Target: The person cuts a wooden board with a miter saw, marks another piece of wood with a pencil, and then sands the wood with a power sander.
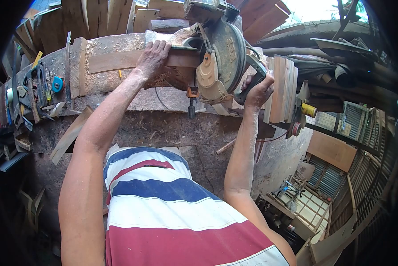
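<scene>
A miter saw point(228, 48), dusty with sawdust, stands on the workbench in front of me. My right hand point(257, 90) is wrapped round its black handle point(252, 71). A long wooden board point(115, 61) lies across the saw's base, its right end close to the blade guard point(209, 75). My left hand point(154, 55) holds the board against the fence, fingers bent over its top edge, left of the blade. An orange and black clamp point(191, 104) hangs at the saw's front. The blade itself is mostly hidden by the guard.
Sawdust covers the workbench point(163, 99). At left lie a blue tape measure point(57, 84), pliers and other hand tools. Stacked wood strips point(281, 88) stand right of the saw, near a yellow-ended tool point(309, 110). Planks point(92, 17) lean behind. A loose strip point(70, 135) overhangs the front edge.
</scene>
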### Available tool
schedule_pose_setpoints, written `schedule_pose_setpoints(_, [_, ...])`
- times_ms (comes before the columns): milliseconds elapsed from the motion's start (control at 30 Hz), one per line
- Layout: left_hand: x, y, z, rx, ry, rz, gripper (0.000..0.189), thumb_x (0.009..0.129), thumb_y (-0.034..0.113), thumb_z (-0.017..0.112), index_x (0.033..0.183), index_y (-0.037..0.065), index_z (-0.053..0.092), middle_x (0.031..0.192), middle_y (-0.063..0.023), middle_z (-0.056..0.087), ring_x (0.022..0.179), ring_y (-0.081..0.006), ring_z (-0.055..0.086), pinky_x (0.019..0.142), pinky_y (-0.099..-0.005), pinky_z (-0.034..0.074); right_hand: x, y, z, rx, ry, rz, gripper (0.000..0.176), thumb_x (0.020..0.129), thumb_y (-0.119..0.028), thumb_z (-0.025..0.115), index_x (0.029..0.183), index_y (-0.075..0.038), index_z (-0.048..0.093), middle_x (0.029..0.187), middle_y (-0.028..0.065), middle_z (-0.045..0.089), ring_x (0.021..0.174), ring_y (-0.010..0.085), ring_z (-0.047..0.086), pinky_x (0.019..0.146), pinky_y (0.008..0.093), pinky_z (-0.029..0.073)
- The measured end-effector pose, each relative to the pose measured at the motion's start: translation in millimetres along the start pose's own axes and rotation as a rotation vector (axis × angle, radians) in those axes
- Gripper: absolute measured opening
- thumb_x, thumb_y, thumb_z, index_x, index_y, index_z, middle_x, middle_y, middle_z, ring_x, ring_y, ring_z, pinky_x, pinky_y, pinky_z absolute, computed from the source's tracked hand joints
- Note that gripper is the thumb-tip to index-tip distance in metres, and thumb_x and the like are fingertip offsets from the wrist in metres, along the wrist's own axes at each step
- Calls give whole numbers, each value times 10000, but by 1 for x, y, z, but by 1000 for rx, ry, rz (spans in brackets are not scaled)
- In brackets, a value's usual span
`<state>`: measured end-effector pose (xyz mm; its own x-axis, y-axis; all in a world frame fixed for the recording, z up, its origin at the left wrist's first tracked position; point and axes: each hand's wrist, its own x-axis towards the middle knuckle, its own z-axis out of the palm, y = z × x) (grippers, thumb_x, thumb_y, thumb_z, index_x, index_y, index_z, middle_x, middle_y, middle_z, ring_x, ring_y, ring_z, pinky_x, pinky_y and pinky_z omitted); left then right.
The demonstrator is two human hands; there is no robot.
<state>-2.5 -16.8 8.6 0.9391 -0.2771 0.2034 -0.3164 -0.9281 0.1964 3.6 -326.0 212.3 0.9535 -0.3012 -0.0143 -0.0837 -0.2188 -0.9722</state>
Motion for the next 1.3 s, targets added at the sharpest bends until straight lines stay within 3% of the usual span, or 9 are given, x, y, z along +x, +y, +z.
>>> schedule_pose_setpoints(167, [0, -1, 1, 14, -10, -8, 1030, 682, 655, 935, 1410, 29, 563, 1262, -114, 638, 1234, -285, 629, 1063, -452, 495, 4, -3, -2, -21, -9, 30, 659, 1166, -523, 320, 1344, -18, 705, 632, 39, 568, 483, 141, 536, 474, 307, 440])
schedule_pose_setpoints(400, [0, 0, 4, 23, 26, -1, 999, 703, 660, 922, 1399, 34, 572, 1259, -115, 644, 1237, -283, 637, 1055, -452, 504, 15, -12, -2, -121, 15, 19, 645, 1166, -534, 315, 1175, -18, 701, 629, 56, 586, 481, 156, 567, 454, 323, 457])
schedule_pose_setpoints(700, [-3, -2, 6, 19, 45, 21, 1005, 714, 667, 905, 1403, 19, 565, 1260, -124, 638, 1233, -295, 637, 1064, -452, 501, -6, 1, 2, 0, 37, 11, 633, 1172, -498, 328, 1356, -26, 708, 634, 34, 557, 496, 134, 519, 486, 298, 417])
schedule_pose_setpoints(1300, [-1, 0, 1, -24, -13, -11, 1057, 698, 648, 933, 1446, 8, 549, 1290, -131, 639, 1263, -303, 629, 1088, -456, 494, -11, 16, -1, -11, 50, -8, 649, 1168, -500, 317, 1367, -19, 704, 639, 32, 558, 494, 129, 518, 482, 296, 421])
